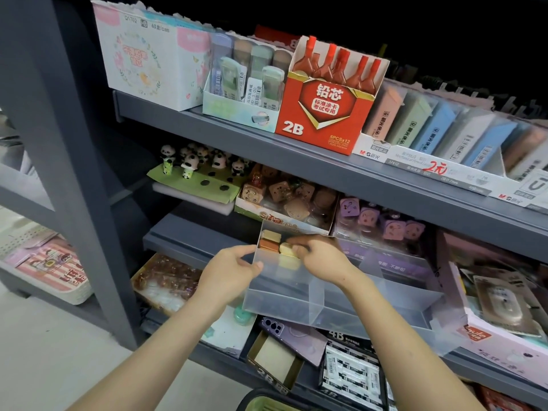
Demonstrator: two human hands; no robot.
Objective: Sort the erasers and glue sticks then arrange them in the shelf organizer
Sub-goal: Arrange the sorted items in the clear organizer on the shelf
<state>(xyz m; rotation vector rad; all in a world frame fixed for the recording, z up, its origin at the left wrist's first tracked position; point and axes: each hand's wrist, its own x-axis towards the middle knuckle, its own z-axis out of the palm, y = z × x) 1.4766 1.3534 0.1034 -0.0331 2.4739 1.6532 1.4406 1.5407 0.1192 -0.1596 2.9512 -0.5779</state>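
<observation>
Organizer (341,292), clear plastic, held tilted in front of grey shelf (189,235). Left hand (228,271): thumb and fingers curled round its left wall. Right hand (323,258): fingertips pinch cream eraser (286,249) in far-left compartment, beside tan and brown erasers (269,241)

The grey shelf (237,136) runs in tiers across the frame. On its top tier, from upper left to right, stand a white floral box (148,60), a tray of lead cases (240,108), a red 2B box (323,120) and pastel packs (439,129). The tier below holds panda figures (189,161), brown erasers (293,200) and purple erasers (394,226).
</observation>
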